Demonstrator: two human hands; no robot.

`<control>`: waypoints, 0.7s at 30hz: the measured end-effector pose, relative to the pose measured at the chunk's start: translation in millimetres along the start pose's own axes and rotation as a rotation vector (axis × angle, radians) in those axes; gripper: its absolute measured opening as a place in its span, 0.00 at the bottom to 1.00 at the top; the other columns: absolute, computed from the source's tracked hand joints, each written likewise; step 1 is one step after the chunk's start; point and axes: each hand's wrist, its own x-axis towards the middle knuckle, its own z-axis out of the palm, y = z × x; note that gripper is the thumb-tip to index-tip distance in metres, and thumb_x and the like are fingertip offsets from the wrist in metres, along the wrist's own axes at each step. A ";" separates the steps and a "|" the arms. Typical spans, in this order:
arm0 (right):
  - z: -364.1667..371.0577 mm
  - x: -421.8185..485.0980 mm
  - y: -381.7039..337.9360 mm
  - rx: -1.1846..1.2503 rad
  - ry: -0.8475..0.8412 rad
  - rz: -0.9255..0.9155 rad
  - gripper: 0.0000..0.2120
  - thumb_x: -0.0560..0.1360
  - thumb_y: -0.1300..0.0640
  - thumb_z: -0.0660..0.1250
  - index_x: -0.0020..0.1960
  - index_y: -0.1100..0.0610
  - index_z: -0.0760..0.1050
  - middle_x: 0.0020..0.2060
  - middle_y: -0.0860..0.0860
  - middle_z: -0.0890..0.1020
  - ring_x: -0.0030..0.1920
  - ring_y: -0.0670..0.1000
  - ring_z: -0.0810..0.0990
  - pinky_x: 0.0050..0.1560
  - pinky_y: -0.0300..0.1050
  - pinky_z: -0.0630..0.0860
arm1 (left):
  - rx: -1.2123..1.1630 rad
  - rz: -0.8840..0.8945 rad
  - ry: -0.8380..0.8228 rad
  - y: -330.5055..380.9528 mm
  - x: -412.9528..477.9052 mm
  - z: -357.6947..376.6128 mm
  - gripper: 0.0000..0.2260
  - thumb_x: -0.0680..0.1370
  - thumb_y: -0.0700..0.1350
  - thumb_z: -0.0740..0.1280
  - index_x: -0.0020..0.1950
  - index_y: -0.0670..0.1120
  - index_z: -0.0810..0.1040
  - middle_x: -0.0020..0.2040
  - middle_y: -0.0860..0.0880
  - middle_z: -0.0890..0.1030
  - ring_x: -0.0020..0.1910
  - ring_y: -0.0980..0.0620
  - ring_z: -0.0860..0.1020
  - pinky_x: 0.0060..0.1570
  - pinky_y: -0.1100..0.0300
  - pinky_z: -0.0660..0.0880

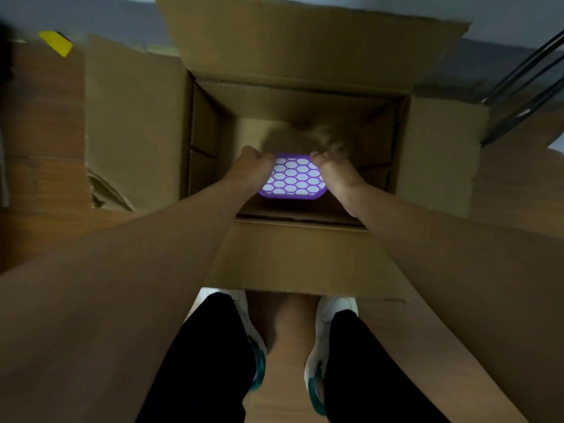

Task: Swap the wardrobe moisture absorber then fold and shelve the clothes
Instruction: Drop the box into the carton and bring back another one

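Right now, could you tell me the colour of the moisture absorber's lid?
Purple lid with white round openings, in the head view.

Left hand [253, 169] and right hand [334, 170] grip purple moisture absorber [293, 177] inside cardboard box [305, 257].

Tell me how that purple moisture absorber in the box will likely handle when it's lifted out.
The purple moisture absorber looks like a rigid plastic tub with a perforated lid, so it should stay stiff. The left hand and right hand each hold a side, suggesting some bulk or weight. Keeping it level seems wise; any liquid inside could shift or spill.
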 end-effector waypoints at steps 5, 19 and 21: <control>-33.9 -98.7 -55.4 0.081 0.068 -0.196 0.12 0.79 0.51 0.65 0.59 0.55 0.77 0.51 0.50 0.80 0.56 0.54 0.78 0.59 0.51 0.74 | -0.124 0.083 0.077 42.8 -100.6 -40.7 0.12 0.79 0.52 0.63 0.59 0.49 0.74 0.53 0.51 0.78 0.53 0.50 0.75 0.52 0.58 0.69; -121.8 -517.3 -177.2 0.022 -0.278 -0.548 0.09 0.79 0.64 0.62 0.45 0.53 0.78 0.38 0.51 0.84 0.36 0.50 0.82 0.39 0.43 0.78 | -0.866 0.182 0.241 81.2 -578.6 -167.7 0.07 0.81 0.39 0.61 0.52 0.45 0.79 0.44 0.48 0.85 0.45 0.47 0.82 0.51 0.53 0.76; -121.1 -565.2 -163.6 -0.073 -0.365 -0.542 0.09 0.79 0.64 0.62 0.45 0.55 0.78 0.38 0.51 0.84 0.36 0.50 0.82 0.40 0.42 0.78 | -0.967 0.138 0.293 50.9 -631.3 -162.0 0.08 0.81 0.39 0.61 0.51 0.46 0.79 0.45 0.47 0.86 0.47 0.45 0.83 0.51 0.52 0.77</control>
